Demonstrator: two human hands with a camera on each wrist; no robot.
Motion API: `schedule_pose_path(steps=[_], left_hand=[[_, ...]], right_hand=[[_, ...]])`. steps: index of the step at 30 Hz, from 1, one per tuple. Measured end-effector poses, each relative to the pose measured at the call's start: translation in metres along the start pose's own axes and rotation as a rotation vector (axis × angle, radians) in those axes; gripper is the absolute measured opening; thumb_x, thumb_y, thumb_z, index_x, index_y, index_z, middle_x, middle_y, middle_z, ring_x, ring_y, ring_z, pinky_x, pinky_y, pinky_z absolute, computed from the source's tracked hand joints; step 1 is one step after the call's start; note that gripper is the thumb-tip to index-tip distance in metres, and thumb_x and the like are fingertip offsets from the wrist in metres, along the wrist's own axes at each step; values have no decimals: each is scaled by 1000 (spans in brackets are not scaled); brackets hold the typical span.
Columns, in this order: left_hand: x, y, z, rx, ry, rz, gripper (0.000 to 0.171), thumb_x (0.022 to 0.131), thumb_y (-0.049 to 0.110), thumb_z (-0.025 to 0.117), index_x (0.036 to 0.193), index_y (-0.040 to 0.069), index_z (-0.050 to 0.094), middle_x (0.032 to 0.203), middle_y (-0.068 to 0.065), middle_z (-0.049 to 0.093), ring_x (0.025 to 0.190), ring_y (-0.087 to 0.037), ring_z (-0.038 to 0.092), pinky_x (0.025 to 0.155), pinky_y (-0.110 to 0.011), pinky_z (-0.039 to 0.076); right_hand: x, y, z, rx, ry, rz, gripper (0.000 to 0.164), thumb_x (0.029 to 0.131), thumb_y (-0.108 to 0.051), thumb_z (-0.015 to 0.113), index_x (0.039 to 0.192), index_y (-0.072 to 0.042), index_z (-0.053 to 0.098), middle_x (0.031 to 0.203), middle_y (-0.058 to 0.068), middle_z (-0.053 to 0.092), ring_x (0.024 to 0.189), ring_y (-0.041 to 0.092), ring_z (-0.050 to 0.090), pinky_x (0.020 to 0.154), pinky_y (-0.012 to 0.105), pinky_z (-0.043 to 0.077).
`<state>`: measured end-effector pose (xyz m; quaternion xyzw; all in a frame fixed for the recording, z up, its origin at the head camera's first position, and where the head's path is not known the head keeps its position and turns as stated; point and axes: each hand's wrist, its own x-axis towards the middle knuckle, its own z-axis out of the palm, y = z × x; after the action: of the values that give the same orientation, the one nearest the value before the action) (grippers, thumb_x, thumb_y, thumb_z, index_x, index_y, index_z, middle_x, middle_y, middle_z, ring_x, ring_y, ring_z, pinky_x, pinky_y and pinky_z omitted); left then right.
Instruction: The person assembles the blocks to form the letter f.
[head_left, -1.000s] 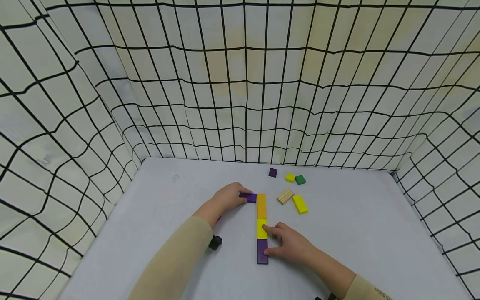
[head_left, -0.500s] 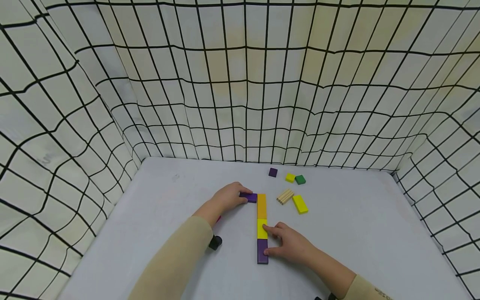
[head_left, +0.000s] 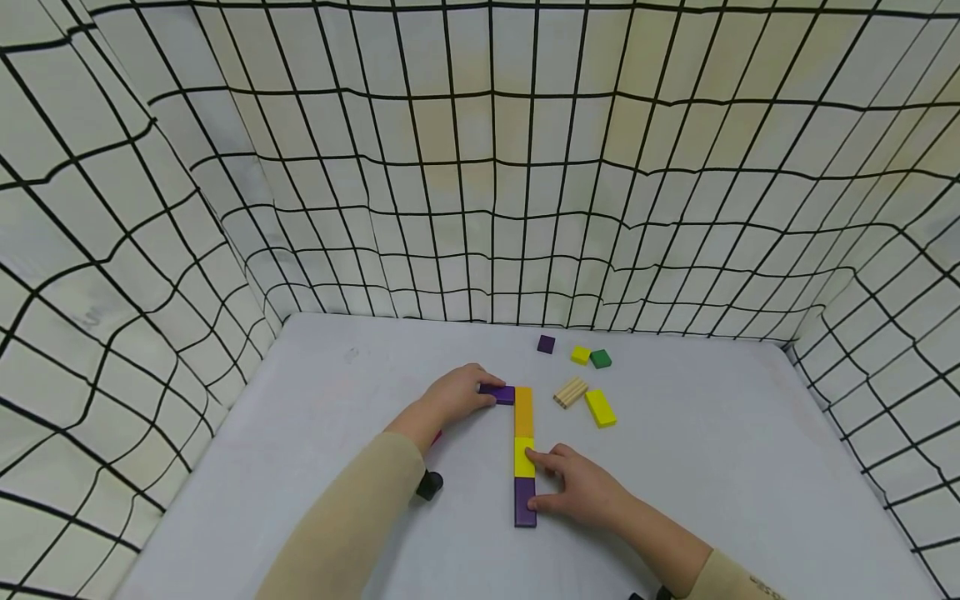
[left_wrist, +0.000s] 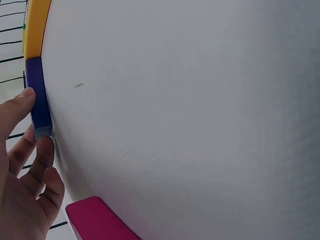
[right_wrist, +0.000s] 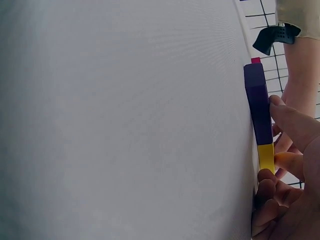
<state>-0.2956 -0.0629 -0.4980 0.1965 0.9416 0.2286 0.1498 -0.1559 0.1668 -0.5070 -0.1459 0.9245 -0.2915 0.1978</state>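
My left hand (head_left: pixel 457 393) pinches a purple block (head_left: pixel 504 395) between thumb and fingers. That block lies crosswise, its right end against the top of an orange block (head_left: pixel 523 411). Below the orange one a yellow block (head_left: pixel 524 457) and a second purple block (head_left: pixel 525 502) continue the straight column. From the right side my right hand (head_left: pixel 581 489) touches the column, index fingertip on the yellow block and thumb on the lower purple block. In the left wrist view the thumb rests on the purple block (left_wrist: pixel 39 95), fingers at its end. A pink block (left_wrist: pixel 100 220) lies below that hand.
Right of the column are a bundle of light wooden sticks (head_left: pixel 571 392) and a loose yellow block (head_left: pixel 600 408). Farther back lie a dark purple cube (head_left: pixel 546 344), a small yellow block (head_left: pixel 581 355) and a green block (head_left: pixel 601 358). Black netting (head_left: pixel 491 162) surrounds the white table.
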Motion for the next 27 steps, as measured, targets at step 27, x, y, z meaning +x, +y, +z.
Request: schedule_pose_path(steps=[27], left_hand=[[0, 2, -2, -33, -16, 3, 32, 95, 24, 69, 126, 29, 70, 125, 0, 61, 119, -22, 55, 108, -40, 40]], right_hand=[[1, -1, 1, -16, 21, 1, 76, 78, -56, 78, 142, -22, 56, 96, -7, 51, 84, 13, 48, 69, 28, 44]])
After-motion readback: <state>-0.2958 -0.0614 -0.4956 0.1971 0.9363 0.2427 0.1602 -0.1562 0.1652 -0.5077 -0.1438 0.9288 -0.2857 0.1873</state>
